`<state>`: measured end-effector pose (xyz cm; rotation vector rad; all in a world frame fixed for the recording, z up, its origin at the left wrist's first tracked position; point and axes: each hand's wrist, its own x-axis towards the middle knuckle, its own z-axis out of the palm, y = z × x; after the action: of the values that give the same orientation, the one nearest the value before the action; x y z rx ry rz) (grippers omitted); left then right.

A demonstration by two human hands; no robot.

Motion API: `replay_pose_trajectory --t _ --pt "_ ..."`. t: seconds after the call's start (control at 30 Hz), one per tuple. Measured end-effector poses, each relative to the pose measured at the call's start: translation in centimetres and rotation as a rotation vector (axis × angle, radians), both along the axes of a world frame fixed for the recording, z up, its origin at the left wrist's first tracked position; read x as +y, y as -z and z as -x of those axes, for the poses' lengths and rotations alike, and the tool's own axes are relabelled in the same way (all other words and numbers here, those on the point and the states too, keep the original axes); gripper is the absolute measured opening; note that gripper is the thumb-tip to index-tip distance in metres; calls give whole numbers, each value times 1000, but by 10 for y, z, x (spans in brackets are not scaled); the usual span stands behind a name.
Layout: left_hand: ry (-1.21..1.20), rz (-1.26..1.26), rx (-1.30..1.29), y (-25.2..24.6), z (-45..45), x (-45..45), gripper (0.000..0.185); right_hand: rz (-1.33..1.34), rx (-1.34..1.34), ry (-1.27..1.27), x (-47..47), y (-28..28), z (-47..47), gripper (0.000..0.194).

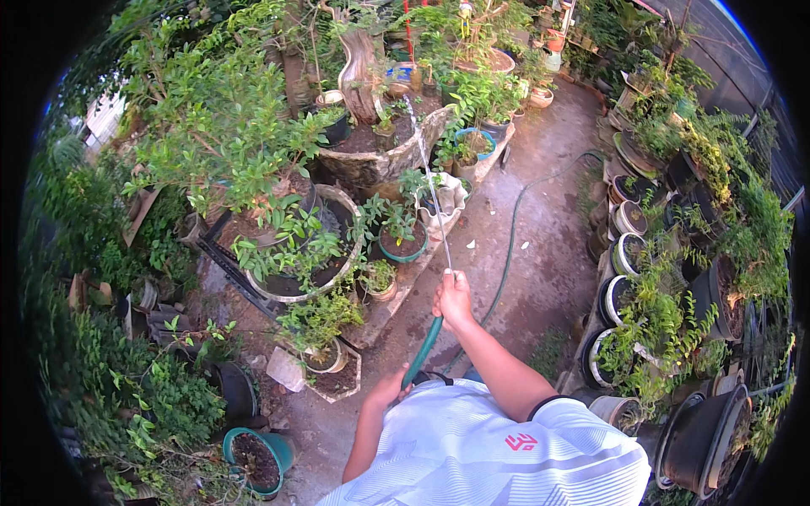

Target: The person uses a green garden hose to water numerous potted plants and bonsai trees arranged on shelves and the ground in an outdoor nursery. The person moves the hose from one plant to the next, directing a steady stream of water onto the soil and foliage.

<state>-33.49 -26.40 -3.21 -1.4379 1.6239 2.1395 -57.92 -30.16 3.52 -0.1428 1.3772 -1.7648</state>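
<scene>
My right hand (454, 297) grips the end of a green garden hose (423, 354), with the thumb up at its mouth. Lower down and to the left, my left hand (391, 387) is closed round the same hose near my waist. From the hose end a thin stream of water (430, 174) runs up the view and reaches a large round stone-like planter (386, 158). A thick gnarled tree trunk (361, 76) stands in that planter's soil, beside small pots.
Potted plants on a low ledge (405, 284) line the path's left side. Black and white-rimmed pots (614, 300) stand along the right. More hose (516, 209) lies on the concrete path (544, 240). A green pot (278, 458) is at the lower left.
</scene>
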Motion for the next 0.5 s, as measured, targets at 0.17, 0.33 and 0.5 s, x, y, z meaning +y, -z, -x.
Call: replay_pose_trajectory --t 0.17,0.33,0.5 --pt "-2 -25 26 -3 -2 1 65 1 -2 -19 -1 -1 -3 23" --pt "-4 -16 13 -6 0 1 65 22 -29 -5 -1 -2 -1 23" --pt "-5 -40 10 -6 4 -3 66 -1 -57 19 3 -4 4 23"
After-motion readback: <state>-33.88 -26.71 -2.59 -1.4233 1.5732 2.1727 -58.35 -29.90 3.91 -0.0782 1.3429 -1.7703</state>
